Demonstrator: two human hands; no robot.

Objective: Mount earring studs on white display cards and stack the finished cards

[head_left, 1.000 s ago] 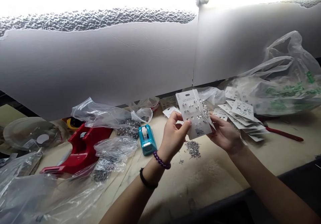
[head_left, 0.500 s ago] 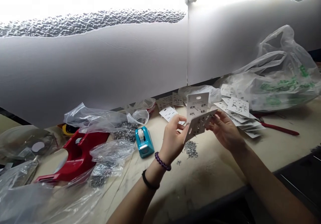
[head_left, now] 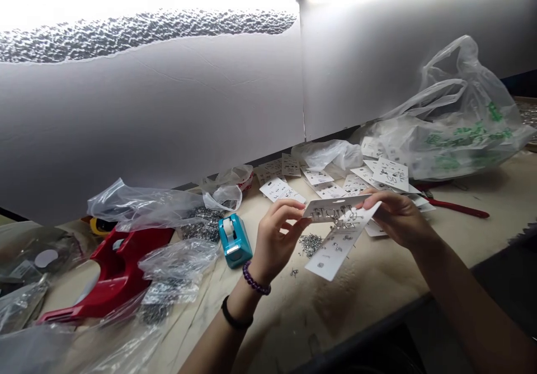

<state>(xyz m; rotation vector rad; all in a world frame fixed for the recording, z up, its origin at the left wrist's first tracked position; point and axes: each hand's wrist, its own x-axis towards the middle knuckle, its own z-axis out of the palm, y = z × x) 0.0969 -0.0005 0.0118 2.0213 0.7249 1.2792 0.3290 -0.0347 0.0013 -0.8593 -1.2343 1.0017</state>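
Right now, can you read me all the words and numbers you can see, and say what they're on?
None I can read for sure.
Plastic bag: green print, too blurred.
Held cards: tiny print, too small.
Card pile: marks too small to make out.
Round roll: red marks, too blurred.

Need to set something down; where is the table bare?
Bare table lies between the metal bits and the near edge, and right of the right forearm, below the red handle. Crowded: left, bags and red dispenser; back, cards.
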